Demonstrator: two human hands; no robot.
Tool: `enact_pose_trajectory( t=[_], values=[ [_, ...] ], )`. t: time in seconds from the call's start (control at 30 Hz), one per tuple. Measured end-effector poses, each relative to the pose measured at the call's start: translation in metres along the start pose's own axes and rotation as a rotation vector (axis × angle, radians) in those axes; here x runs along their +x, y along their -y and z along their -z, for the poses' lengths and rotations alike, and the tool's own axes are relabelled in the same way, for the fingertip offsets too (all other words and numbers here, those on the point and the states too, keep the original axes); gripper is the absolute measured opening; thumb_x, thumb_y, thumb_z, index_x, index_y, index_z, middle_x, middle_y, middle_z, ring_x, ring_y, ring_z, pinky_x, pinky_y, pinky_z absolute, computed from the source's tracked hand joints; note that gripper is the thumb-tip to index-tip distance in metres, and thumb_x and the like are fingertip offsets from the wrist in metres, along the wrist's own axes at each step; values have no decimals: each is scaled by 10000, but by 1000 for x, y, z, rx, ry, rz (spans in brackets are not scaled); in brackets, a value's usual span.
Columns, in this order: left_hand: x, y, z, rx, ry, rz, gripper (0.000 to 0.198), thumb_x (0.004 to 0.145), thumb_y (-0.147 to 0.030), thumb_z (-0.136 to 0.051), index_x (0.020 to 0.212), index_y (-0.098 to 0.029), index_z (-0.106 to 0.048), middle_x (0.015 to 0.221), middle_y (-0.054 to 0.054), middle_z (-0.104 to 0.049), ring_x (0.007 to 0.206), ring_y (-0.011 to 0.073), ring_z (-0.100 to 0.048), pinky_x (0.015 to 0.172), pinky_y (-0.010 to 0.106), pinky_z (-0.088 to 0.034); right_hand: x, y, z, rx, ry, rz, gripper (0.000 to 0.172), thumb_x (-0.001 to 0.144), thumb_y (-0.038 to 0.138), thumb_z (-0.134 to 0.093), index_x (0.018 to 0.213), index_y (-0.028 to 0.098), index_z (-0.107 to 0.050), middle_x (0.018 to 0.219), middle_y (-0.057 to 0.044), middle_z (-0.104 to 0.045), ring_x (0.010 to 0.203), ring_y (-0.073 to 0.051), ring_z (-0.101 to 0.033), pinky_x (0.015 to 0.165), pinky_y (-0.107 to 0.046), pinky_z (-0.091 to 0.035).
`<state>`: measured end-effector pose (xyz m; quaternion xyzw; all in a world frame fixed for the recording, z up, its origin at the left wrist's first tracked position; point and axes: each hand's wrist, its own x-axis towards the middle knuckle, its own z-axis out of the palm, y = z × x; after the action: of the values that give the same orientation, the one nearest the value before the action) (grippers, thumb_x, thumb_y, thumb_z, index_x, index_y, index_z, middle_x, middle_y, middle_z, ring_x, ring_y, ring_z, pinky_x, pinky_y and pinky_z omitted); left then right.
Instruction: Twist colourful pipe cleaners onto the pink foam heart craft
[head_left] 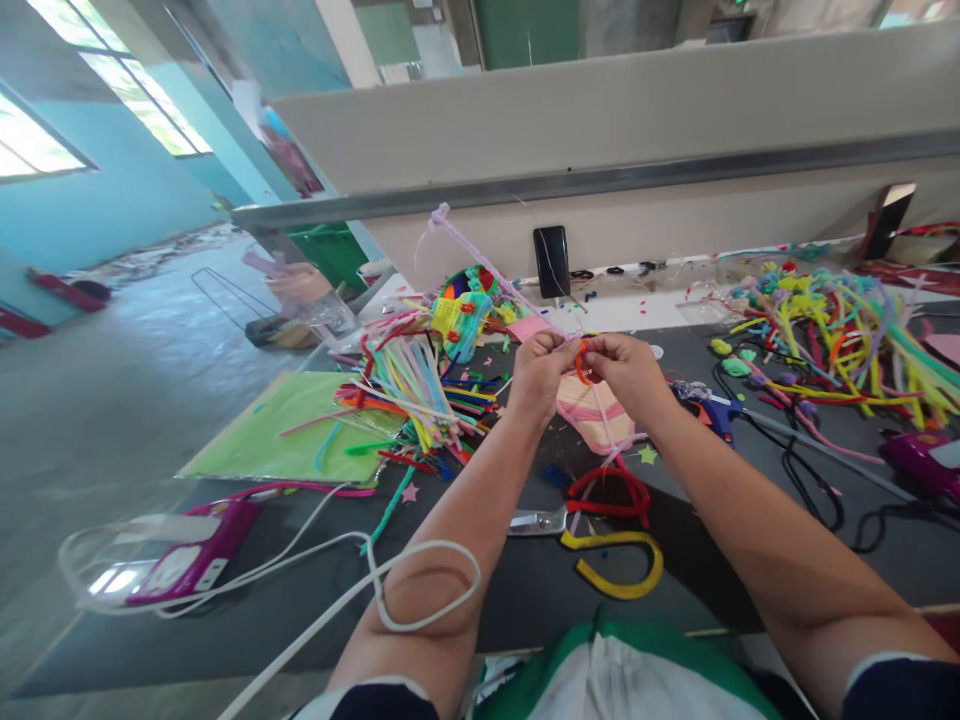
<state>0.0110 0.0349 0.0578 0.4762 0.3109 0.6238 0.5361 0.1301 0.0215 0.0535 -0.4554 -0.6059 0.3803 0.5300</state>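
Observation:
Both of my hands are raised over a dark table [525, 590]. My left hand [538, 372] pinches a long pale pink pipe cleaner [480, 258] that rises up and to the left. My right hand [628, 372] is closed on a small orange pipe-cleaner loop [580, 362] held between the two hands. Beneath them lies a pink woven piece [596, 415]. Closer to me lie a red pipe-cleaner loop [611, 492], a yellow curved one [619, 565] and scissors [536, 521].
A pile of coloured pipe cleaners [409, 390] and a green sheet [289, 430] lie to the left. Another heap [847, 335] is at the right with a blue glue gun [712, 408]. A pink device [191, 555] with white cable [360, 585] sits near left. A phone [552, 262] leans on the partition.

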Motion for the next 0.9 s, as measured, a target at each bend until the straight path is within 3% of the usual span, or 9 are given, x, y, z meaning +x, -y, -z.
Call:
enact_pose_trajectory(
  t=[0.07, 0.13, 0.23, 0.33, 0.43, 0.6, 0.9],
  values=[
    [0, -1, 0, 0, 16, 28, 306, 617, -227, -729, 540, -156, -441, 471, -52, -462, 434, 46, -412, 468, 186, -341, 3, -1, 3, 215, 103, -120, 124, 681, 263, -602, 730, 149, -609, 623, 3, -597, 534, -104, -523, 579, -261, -450],
    [0, 0, 1, 6, 19, 43, 312, 619, -229, -727, 529, -156, -437, 455, -54, -438, 425, 44, -396, 451, 184, -319, 5, -1, 5, 186, 148, -151, 143, 680, 283, -608, 731, 149, -608, 636, -7, -598, 532, -107, -524, 577, -269, -455],
    [1, 6, 1, 29, -12, 48, 308, 628, -248, -725, 526, -152, -451, 449, -51, -426, 425, 43, -381, 445, 187, -296, 2, 1, 5, -299, 16, 21, 116, 738, 249, -560, 787, 165, -623, 715, -38, -633, 611, -144, -558, 590, -274, -424],
    [-1, 10, -2, 43, -68, 43, 318, 631, -282, -731, 532, -152, -458, 454, -53, -418, 428, 42, -371, 448, 190, -288, -8, 3, -1, -812, -153, 246, 177, 830, 231, -478, 941, 179, -606, 919, -87, -652, 759, -189, -589, 608, -276, -377],
    [-4, 10, -6, 43, -101, 50, 313, 631, -289, -731, 537, -151, -466, 457, -56, -414, 424, 39, -359, 442, 190, -278, -15, 2, -6, -1040, -208, 337, 219, 898, 251, -399, 995, 163, -575, 967, -113, -638, 779, -192, -589, 581, -269, -331],
    [-5, 8, -7, -7, -111, 69, 266, 638, -254, -735, 558, -143, -507, 457, -56, -412, 423, 36, -354, 437, 184, -273, -15, -4, -4, -1068, -246, 444, 249, 932, 282, -364, 1001, 180, -580, 948, -82, -641, 772, -169, -581, 587, -263, -310],
    [-5, 7, -8, -102, -102, 102, 303, 650, -235, -738, 546, -146, -469, 472, -59, -406, 400, 32, -365, 415, 184, -272, -14, -8, 0, -986, -195, 542, 260, 918, 226, -367, 964, 182, -620, 972, -84, -660, 849, -169, -589, 686, -257, -356]
  ],
)
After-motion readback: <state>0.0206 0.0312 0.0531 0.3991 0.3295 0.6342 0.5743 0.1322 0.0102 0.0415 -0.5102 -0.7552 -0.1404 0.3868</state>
